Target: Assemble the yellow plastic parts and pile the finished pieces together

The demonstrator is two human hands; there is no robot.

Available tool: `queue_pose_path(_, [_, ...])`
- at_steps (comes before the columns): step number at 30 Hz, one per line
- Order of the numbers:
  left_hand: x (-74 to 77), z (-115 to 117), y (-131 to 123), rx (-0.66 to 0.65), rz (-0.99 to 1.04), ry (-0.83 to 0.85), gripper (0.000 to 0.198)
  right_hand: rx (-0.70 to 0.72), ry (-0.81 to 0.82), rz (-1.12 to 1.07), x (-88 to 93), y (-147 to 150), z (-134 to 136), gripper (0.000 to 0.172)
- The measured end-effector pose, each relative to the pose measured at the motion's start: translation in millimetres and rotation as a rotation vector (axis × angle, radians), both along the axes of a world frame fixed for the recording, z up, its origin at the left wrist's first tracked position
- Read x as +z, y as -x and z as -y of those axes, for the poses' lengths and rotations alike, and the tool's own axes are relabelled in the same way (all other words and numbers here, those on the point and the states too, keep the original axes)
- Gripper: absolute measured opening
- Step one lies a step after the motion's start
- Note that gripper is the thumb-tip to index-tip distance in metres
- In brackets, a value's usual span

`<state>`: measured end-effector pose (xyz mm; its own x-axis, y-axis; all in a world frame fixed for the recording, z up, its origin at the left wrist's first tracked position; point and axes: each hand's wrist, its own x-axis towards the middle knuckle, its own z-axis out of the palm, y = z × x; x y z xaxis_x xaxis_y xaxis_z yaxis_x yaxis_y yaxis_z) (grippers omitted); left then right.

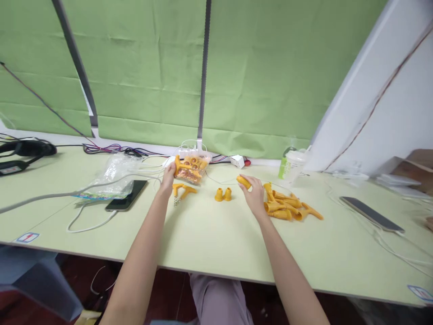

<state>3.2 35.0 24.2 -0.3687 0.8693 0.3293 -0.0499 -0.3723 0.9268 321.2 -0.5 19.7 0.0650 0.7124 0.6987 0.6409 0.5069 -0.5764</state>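
My left hand reaches to a clear bag of orange plastic parts and grips one orange part at the bag's left edge. An orange T-shaped part lies on the table just right of that hand. My right hand is closed on an orange tube-shaped part held just above the table. To its right lies a pile of several orange parts. Two small orange caps stand between my hands.
On the pale green table lie a phone under a crumpled clear plastic bag, white cables, a white charger hub, a clear cup with green label, a tablet or phone at right, and black headphones far left. Green curtain behind.
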Motion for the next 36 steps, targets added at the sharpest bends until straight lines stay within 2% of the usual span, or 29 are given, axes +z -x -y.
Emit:
queue_pose_path(3, [-5.1,-2.3,28.3,0.083,0.002,0.078,0.048,0.092,0.128,-0.161,-8.9,-11.5,-14.7,0.035])
queue_pose_path(7, [-10.7,3.0,44.3,0.040,-0.119,0.185,0.054,0.232,0.331,-0.291,-14.6,-18.4,-22.8,0.040])
queue_pose_path(9, [-9.2,5.8,47.9,0.064,-0.167,0.235,0.054,0.318,0.390,-0.284,-13.9,-19.2,-19.6,0.039])
queue_pose_path(11, [-5.4,7.5,51.9,0.131,-0.251,0.306,0.053,0.345,0.424,-0.207,-12.2,-20.2,-14.8,0.033])
queue_pose_path(14, [-0.9,8.5,58.5,0.222,-0.541,0.473,0.050,0.268,0.466,-0.051,-10.2,-25.1,-10.5,0.024])
queue_pose_path(17, [-2.5,9.8,62.2,0.255,-0.874,0.685,0.044,0.158,0.533,0.059,-8.8,-31.1,-9.9,0.021])
queue_pose_path(21, [-10.3,12.3,61.4,0.339,-1.066,0.860,0.040,0.047,0.549,0.193,-2.5,-28.3,-5.4,0.019])
queue_pose_path(26, [-19.2,13.0,57.5,0.412,-1.125,0.863,0.038,-0.028,0.501,0.397,4.2,-11.7,3.8,0.021])
queue_pose_path(30, [-27.2,8.2,58.2,0.436,-1.037,0.850,0.034,0.026,0.533,0.442,-3.5,-6.7,3.5,0.035])
queue_pose_path(34, [-37.2,-0.4,59.1,0.416,-0.982,0.775,0.033,0.082,0.587,0.431,-4.1,-17.3,2.4,0.052])
queue_pose_path(36, [-42.6,-5.0,57.0,0.425,-0.959,0.720,0.033,0.039,0.575,0.398,2.7,-29.5,3.2,0.050])
